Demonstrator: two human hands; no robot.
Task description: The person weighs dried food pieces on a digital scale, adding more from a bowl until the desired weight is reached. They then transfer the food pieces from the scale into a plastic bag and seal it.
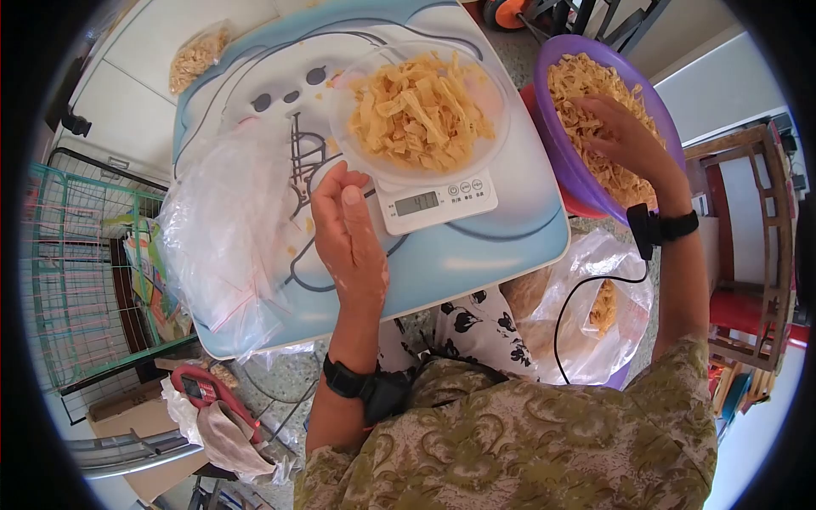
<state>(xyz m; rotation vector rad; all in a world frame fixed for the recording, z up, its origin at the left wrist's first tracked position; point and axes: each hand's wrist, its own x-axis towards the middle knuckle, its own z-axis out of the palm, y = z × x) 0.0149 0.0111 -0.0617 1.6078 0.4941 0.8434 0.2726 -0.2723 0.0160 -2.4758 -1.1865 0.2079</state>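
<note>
A clear plastic bowl [344, 127] heaped with yellow dried strips [421, 115] stands on a white digital scale [442, 204] with a lit display. My left hand [348, 229] is beside the bowl's lower left, palm turned inward, fingers slightly curled and apart from the thumb, with nothing visible in it. At the right, my right hand [625, 140] reaches into a purple basin [552, 144] of similar dried strips [586, 76]. Its fingers are partly bent over the strips; whether they pinch any is unclear. Clear plastic bags [221, 221] lie on the table's left side.
The blue-and-white patterned table [510, 246] ends just before my lap. A filled bag [198, 58] sits at its back left corner. Another open bag [578, 314] is below the right edge. A green wire cage [93, 272] stands left, near a red telephone [208, 391].
</note>
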